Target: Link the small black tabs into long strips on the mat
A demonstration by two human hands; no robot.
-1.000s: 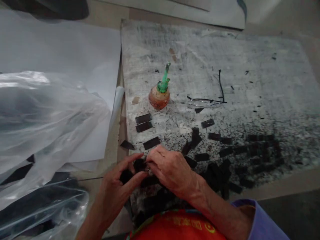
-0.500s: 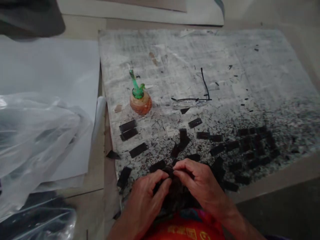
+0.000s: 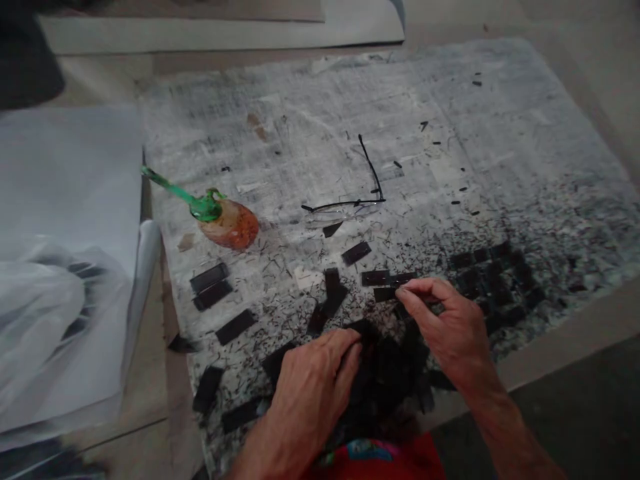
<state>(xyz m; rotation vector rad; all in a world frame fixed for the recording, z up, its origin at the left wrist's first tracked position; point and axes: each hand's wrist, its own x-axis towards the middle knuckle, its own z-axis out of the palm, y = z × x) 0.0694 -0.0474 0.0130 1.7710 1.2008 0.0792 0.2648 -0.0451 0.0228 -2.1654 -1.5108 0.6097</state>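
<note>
My left hand (image 3: 311, 387) rests with curled fingers on a heap of black strips (image 3: 390, 373) at the near edge of a scuffed white work board (image 3: 450, 113). My right hand (image 3: 447, 327) reaches a little forward and pinches a small black strip (image 3: 385, 293) between thumb and forefinger. Several more black strips (image 3: 493, 277) lie scattered across the near half of the board, with two side by side at the left (image 3: 211, 285).
A small round orange bottle with a green spout (image 3: 220, 217) lies tilted at the board's left. A pair of thin-framed glasses (image 3: 350, 200) lies mid-board. A clear plastic bag (image 3: 55, 313) and white paper (image 3: 65, 173) sit at the left. The board's near edge meets a bare tabletop.
My hands have come apart: the right one has moved forward and to the right onto a single strip, the left has stayed on the heap. The view has swung to the right.
</note>
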